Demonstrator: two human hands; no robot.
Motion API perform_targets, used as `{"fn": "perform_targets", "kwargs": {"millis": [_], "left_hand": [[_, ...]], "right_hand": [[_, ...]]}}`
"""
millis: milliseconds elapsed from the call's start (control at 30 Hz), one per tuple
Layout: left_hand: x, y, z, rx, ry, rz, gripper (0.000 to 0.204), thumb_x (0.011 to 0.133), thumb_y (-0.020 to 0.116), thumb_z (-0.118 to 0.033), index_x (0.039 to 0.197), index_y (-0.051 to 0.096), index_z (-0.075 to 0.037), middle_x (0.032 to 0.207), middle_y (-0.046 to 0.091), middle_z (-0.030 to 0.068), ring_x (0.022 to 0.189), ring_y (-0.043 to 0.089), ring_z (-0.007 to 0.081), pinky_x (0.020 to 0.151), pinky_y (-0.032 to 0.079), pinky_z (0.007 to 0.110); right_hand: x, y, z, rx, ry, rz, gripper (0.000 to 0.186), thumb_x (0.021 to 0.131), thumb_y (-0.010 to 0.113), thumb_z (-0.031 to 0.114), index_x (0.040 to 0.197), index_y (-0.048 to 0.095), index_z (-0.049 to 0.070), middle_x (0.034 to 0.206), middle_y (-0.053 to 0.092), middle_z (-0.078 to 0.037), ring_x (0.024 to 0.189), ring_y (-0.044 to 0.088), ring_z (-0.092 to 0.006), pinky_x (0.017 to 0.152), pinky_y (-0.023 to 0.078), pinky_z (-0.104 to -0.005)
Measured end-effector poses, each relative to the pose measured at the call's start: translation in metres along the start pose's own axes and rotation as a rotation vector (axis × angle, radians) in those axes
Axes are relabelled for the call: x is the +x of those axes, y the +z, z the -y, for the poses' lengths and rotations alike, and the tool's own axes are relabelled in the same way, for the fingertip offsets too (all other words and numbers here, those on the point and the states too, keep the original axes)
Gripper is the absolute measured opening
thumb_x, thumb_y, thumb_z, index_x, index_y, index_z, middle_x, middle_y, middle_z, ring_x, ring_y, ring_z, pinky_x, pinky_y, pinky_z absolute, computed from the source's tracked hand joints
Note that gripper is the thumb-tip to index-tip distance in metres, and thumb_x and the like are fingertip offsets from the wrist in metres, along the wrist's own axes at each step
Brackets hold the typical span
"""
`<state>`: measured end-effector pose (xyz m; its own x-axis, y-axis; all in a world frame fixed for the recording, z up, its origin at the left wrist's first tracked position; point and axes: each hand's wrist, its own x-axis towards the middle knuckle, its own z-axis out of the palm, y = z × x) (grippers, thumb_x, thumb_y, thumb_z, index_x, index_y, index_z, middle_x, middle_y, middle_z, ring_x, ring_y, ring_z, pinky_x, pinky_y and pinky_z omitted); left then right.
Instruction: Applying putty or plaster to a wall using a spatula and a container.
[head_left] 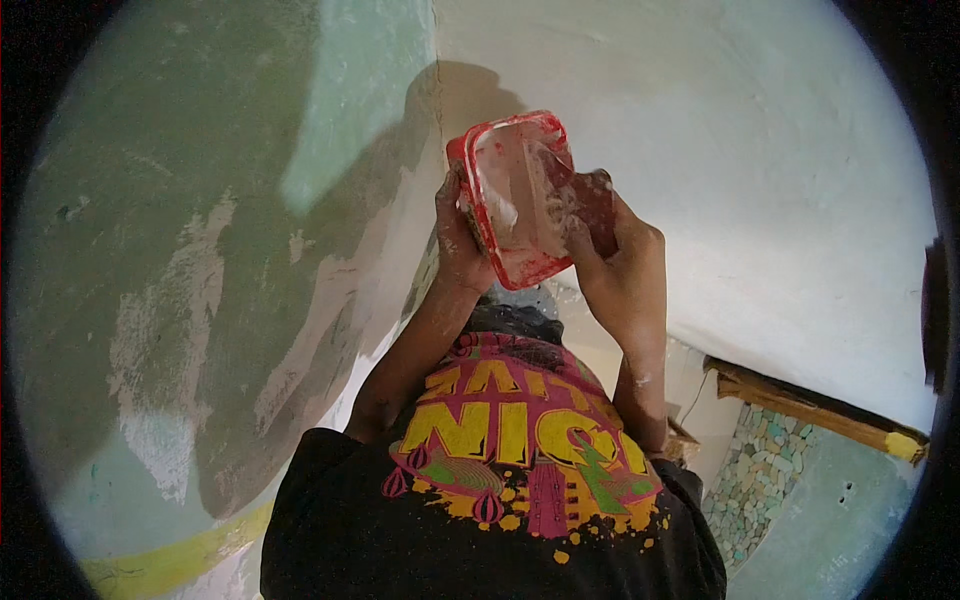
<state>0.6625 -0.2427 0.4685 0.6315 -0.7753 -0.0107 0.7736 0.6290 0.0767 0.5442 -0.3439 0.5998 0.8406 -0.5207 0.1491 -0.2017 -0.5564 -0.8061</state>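
A red rectangular plastic tub, smeared inside with whitish paste, is held up in front of the wall corner with its opening tilted toward me. My left hand is closed around the tub's left side. Pinched in my right hand is a flat, dark red scraper coated with paste. The scraper's far edge reaches into the tub at its right side, and my right thumb lies over its face. How much paste lies at the bottom of the tub is hard to make out.
On the left stands a green wall with patchy plaster, and a smoother whitish wall spans the right. At lower right are a wooden beam and a pebble-patterned surface. A yellow band runs along lower left.
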Motion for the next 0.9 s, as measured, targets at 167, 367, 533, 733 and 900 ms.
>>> {"fn": "perform_targets", "kwargs": {"millis": [167, 367, 533, 733, 900], "left_hand": [[-0.002, -0.015, 0.006, -0.016, -0.031, 0.036, 0.065, 0.101, 0.053, -0.056, 0.147, 0.051, -0.011, 0.143, 0.060, 0.0116, 0.131, 0.058, 0.0300, 0.112, 0.048, 0.051], [-0.001, -0.015, 0.011, 0.008, -0.058, 0.074, 0.061, 0.102, 0.051, -0.056, 0.142, 0.057, -0.011, 0.138, 0.064, 0.0118, 0.124, 0.063, 0.0306, 0.107, 0.053, 0.049], [0.003, -0.013, 0.010, 0.070, -0.015, -0.145, 0.058, 0.102, 0.052, -0.056, 0.140, 0.059, -0.012, 0.133, 0.067, 0.0103, 0.121, 0.065, 0.0298, 0.108, 0.051, 0.050], [0.007, -0.008, 0.010, 0.077, -0.011, -0.101, 0.065, 0.101, 0.051, -0.058, 0.150, 0.049, -0.016, 0.150, 0.053, 0.0095, 0.137, 0.051, 0.0313, 0.115, 0.042, 0.055], [0.002, -0.009, 0.004, 0.043, -0.063, 0.004, 0.083, 0.094, 0.057, -0.065, 0.159, 0.037, -0.018, 0.160, 0.042, 0.0087, 0.146, 0.040, 0.0345, 0.112, 0.042, 0.066]], "right_hand": [[-0.001, 0.016, -0.010, -0.107, -0.010, 0.060, 0.019, 0.090, 0.066, 0.008, 0.105, 0.064, -0.004, 0.083, 0.066, -0.028, 0.080, 0.065, -0.0497, 0.066, 0.052, -0.0501], [-0.003, 0.026, -0.034, 0.090, 0.121, 0.180, 0.018, 0.096, 0.065, 0.006, 0.107, 0.067, -0.008, 0.082, 0.073, -0.013, 0.070, 0.065, -0.0141, 0.065, 0.052, -0.0331], [0.003, 0.008, -0.034, 0.565, 0.248, 0.089, 0.016, 0.095, 0.069, 0.006, 0.106, 0.068, -0.005, 0.089, 0.073, -0.004, 0.076, 0.065, -0.0140, 0.070, 0.051, -0.0324], [0.005, -0.004, -0.072, 0.988, 0.371, -0.093, 0.022, 0.095, 0.067, 0.003, 0.117, 0.068, -0.001, 0.104, 0.073, -0.006, 0.091, 0.068, -0.0157, 0.084, 0.054, -0.0294], [0.002, 0.002, -0.080, 1.337, 0.386, -0.074, 0.036, 0.095, 0.064, 0.002, 0.130, 0.061, -0.002, 0.117, 0.072, -0.010, 0.110, 0.068, -0.0195, 0.099, 0.054, -0.0341]]}}
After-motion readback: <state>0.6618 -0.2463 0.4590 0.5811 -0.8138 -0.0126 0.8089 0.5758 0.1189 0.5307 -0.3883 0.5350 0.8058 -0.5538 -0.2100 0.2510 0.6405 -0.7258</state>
